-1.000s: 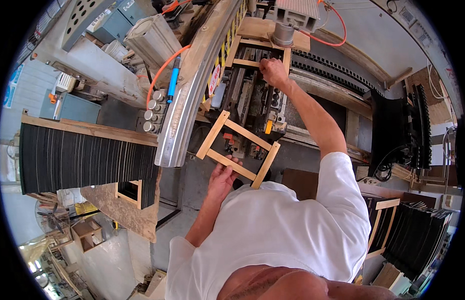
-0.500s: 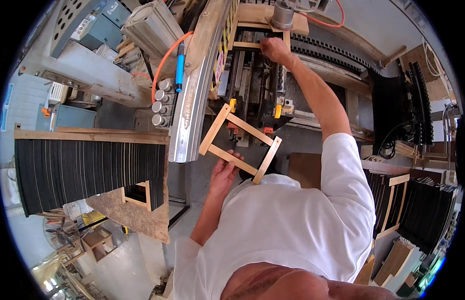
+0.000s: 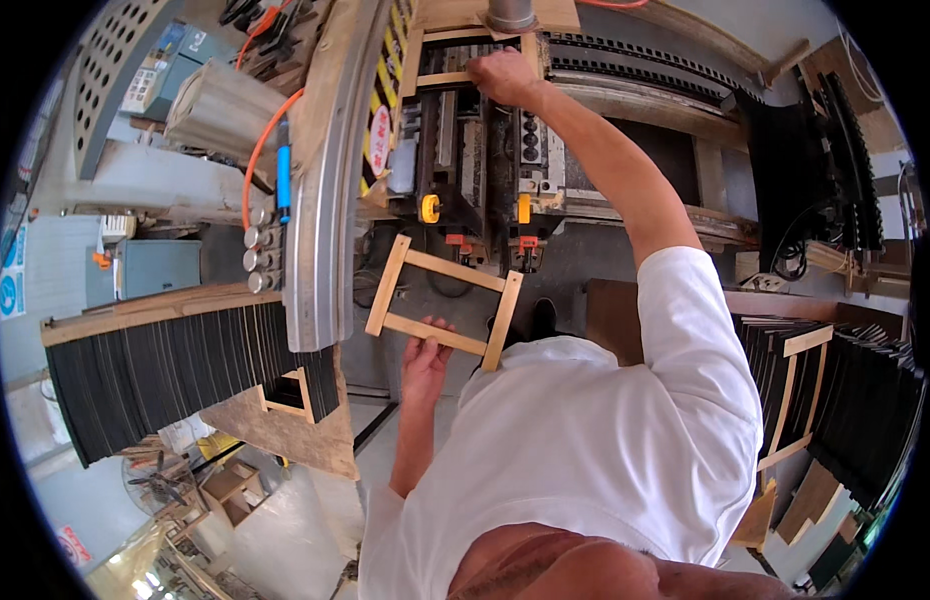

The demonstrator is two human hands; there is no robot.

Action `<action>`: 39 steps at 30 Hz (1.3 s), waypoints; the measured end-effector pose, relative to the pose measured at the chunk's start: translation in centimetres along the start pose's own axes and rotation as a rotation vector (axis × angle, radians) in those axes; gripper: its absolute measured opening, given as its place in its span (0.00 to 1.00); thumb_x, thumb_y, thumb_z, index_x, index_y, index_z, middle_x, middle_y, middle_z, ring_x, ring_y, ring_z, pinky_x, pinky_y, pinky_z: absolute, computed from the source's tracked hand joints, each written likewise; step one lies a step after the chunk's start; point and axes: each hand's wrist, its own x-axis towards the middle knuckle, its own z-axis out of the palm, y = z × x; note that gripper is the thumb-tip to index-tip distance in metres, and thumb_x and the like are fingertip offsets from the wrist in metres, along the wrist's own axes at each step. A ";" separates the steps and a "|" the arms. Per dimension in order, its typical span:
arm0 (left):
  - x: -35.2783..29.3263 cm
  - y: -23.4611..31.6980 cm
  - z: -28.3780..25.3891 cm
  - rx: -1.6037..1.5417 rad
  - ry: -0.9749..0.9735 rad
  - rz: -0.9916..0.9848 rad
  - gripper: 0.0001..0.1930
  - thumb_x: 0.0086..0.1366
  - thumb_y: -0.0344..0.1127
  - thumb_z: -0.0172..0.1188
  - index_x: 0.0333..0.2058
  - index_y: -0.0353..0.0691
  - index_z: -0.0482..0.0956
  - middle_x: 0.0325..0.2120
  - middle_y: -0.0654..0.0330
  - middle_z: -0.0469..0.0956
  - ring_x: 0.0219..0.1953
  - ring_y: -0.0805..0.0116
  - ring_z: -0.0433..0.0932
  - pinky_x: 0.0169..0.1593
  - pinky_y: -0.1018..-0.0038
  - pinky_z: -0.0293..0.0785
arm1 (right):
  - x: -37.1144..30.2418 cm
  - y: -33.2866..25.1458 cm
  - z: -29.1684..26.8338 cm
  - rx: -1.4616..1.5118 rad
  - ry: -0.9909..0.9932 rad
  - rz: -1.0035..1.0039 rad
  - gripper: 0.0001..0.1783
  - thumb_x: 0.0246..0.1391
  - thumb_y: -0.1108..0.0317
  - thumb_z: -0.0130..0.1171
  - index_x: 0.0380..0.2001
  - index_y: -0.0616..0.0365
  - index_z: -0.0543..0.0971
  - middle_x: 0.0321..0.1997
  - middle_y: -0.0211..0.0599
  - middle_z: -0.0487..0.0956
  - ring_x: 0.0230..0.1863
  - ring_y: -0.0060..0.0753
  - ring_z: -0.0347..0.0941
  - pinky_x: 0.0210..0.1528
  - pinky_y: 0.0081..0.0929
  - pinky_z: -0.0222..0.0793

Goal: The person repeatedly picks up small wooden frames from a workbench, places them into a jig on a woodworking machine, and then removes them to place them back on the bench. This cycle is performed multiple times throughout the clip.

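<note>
**Frame in left hand, right hand up at the machine**

Head view. Wooden frame (image 3: 444,302), small and ladder-shaped with two side rails and two crossbars, sits tilted in front of the person's chest, in the air above the floor gap. Left hand (image 3: 426,356) grips it from below: fingers closed round the lower crossbar, thumb on the near face, so the frame stands out above and away from the palm. Right hand (image 3: 502,75) is stretched far forward and up, arm nearly straight, fingers curled over a second wooden frame piece (image 3: 455,60) seated in the machine (image 3: 485,170); how tightly it closes there cannot be told, as the knuckles hide the underside.

Between the two hands lies the machine's dark body with two yellow knobs (image 3: 430,208) and orange clamps just below them, close to the held frame's top edge. Left of the frame runs a curved metal guard rail (image 3: 320,200), with an orange hose (image 3: 270,130) looping over it. Further left, a long rack of dark slats (image 3: 165,370) edged with pale wood. On the right, well apart from both hands, more stacked dark frames (image 3: 835,400) with pale wooden rims. White sleeve and shoulder fill the lower middle and cover what lies beneath.
</note>
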 end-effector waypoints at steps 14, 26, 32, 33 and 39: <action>-1.8 -3.5 0.8 0.004 0.229 0.122 0.19 0.69 0.27 0.52 0.58 0.39 0.67 0.51 0.57 0.74 0.56 0.59 0.73 0.58 0.65 0.71 | -1.8 0.2 -1.1 -0.332 0.251 -0.267 0.18 0.48 0.63 0.63 0.44 0.50 0.79 0.48 0.35 0.75 0.53 0.40 0.67 0.57 0.39 0.59; -2.0 -5.7 -0.6 -0.027 0.340 0.147 0.18 0.68 0.30 0.54 0.55 0.35 0.68 0.50 0.56 0.74 0.53 0.61 0.74 0.57 0.65 0.72 | -1.5 0.2 -2.6 -0.325 0.158 -0.266 0.26 0.45 0.56 0.68 0.49 0.49 0.78 0.60 0.40 0.70 0.63 0.45 0.61 0.63 0.43 0.56; -3.9 -5.1 0.3 0.021 0.444 0.195 0.18 0.69 0.31 0.52 0.55 0.34 0.68 0.50 0.55 0.74 0.54 0.60 0.73 0.58 0.64 0.70 | -1.8 -0.4 -4.1 -0.334 0.104 -0.259 0.23 0.42 0.56 0.68 0.43 0.52 0.80 0.59 0.41 0.70 0.61 0.46 0.63 0.59 0.45 0.61; -4.2 -5.2 -0.2 0.014 0.435 0.208 0.18 0.68 0.31 0.52 0.55 0.33 0.68 0.51 0.54 0.74 0.54 0.60 0.73 0.58 0.63 0.70 | -1.5 0.5 -3.5 -0.361 0.128 -0.266 0.23 0.42 0.56 0.68 0.42 0.52 0.80 0.60 0.41 0.70 0.60 0.47 0.64 0.58 0.46 0.62; -7.9 -5.2 -3.9 -0.064 0.573 0.243 0.18 0.68 0.31 0.53 0.55 0.35 0.69 0.51 0.54 0.75 0.55 0.61 0.74 0.59 0.63 0.70 | -1.7 0.0 -2.9 -0.411 0.158 -0.280 0.22 0.45 0.53 0.68 0.42 0.50 0.79 0.61 0.37 0.71 0.61 0.47 0.65 0.56 0.45 0.65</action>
